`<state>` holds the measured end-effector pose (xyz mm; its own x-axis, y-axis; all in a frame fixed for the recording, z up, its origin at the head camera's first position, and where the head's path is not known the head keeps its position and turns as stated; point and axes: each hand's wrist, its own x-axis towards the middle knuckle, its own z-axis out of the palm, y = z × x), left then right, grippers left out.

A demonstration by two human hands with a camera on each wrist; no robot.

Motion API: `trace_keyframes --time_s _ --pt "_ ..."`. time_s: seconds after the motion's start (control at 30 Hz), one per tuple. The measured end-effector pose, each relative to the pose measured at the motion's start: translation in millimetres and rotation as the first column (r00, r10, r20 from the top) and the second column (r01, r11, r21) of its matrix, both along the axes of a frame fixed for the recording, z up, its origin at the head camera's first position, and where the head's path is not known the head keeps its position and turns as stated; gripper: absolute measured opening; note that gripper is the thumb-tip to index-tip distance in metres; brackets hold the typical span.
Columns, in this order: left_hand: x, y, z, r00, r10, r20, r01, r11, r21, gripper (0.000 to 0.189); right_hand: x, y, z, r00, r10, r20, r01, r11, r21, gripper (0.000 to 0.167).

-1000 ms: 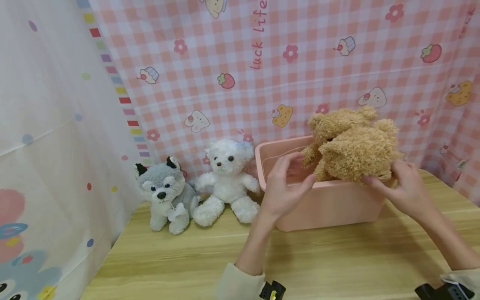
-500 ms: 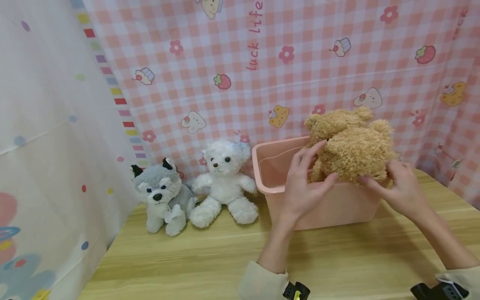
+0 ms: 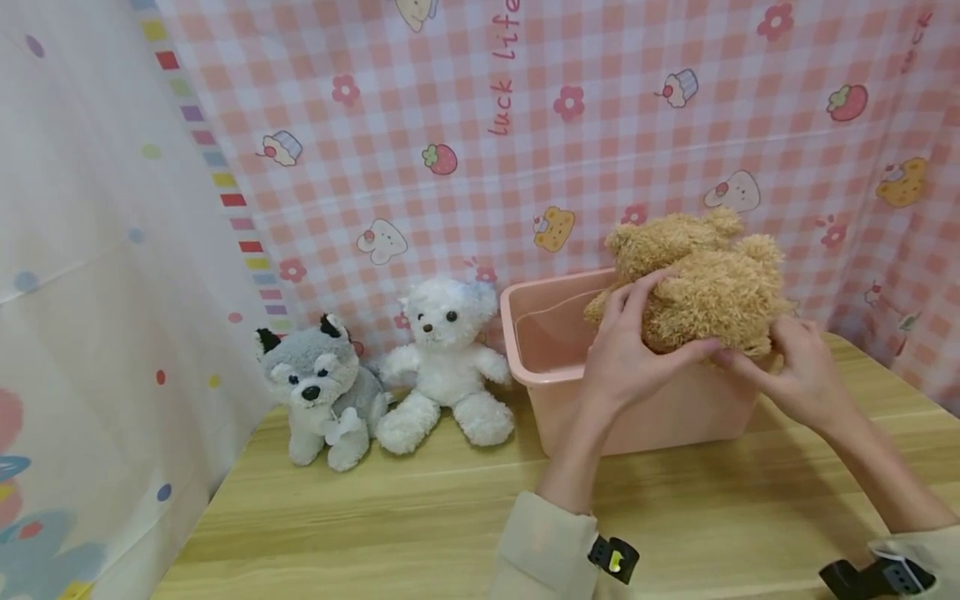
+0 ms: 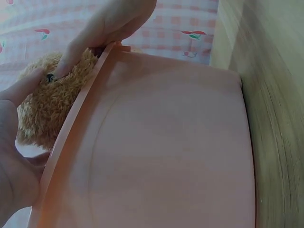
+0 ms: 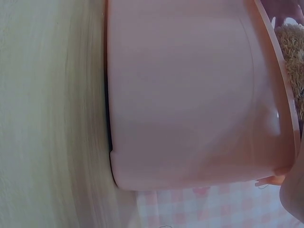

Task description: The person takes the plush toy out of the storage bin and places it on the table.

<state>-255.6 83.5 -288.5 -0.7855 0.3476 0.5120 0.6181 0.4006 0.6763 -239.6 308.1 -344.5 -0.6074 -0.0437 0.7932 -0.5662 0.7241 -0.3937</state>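
Note:
Two tan, curly-furred teddy bears lean in the right part of a pink plastic bin (image 3: 645,417), their heads above its rim. My left hand (image 3: 633,354) holds the front teddy bear (image 3: 723,296) from the left, fingers over its fur and thumb along its lower side. From the right, my right hand (image 3: 806,379) grips the same bear, its thumb meeting the left thumb. Behind it rests the rear teddy bear (image 3: 663,242). In the left wrist view the front bear's dark eye (image 4: 50,77) shows between the hands. The bears' lower bodies are hidden inside the bin.
Left of the bin, a white teddy bear (image 3: 450,375) sits on the wooden table (image 3: 375,525). Beside it is a grey husky plush (image 3: 322,383). A pink checked cloth (image 3: 420,100) hangs behind, and a white dotted curtain (image 3: 97,250) hangs at the left.
My left hand has moved right, from over the bin's left opening onto the front teddy bear, and taken hold of it. The right hand keeps its grip. The head view has shifted slightly.

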Motion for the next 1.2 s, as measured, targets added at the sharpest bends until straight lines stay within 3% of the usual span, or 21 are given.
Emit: trace_keyframes --time_s 0.3,0.5,0.7,0.8,0.9,1.07,1.2 --pt "-7.5 10.6 2.6 0.993 0.042 -0.107 -0.043 0.999 -0.011 0.087 1.3 2 3.0 1.000 0.006 -0.013 -0.005 0.999 0.033 0.039" --pt "-7.6 9.3 0.5 0.989 0.047 -0.141 -0.047 0.999 -0.002 0.090 -0.1 1 4.6 1.000 0.024 -0.005 -0.024 0.999 0.040 0.034" --pt "-7.2 6.2 -5.0 0.978 0.025 -0.209 0.003 0.991 0.131 0.090 -1.6 3 4.1 0.999 0.040 -0.034 -0.037 0.996 0.084 0.054" --pt "-8.4 2.8 -7.9 0.965 -0.001 -0.263 0.051 0.982 0.184 0.088 -4.3 6 5.1 0.995 0.072 -0.071 -0.063 0.991 0.116 0.070" --pt "-9.4 -0.2 -11.9 0.944 -0.023 -0.328 0.096 0.974 0.208 0.088 -5.5 8 5.1 0.993 0.083 -0.079 -0.073 0.989 0.127 0.072" --pt "-12.2 -3.4 -17.7 0.902 -0.049 -0.428 0.178 0.947 0.267 0.086 -5.4 9 3.3 0.995 0.071 -0.068 -0.062 0.991 0.122 0.063" --pt "-14.0 -7.0 -20.2 0.880 -0.061 -0.472 0.241 0.912 0.332 0.085 -7.4 7 3.2 0.991 0.104 -0.088 -0.092 0.987 0.130 0.046"
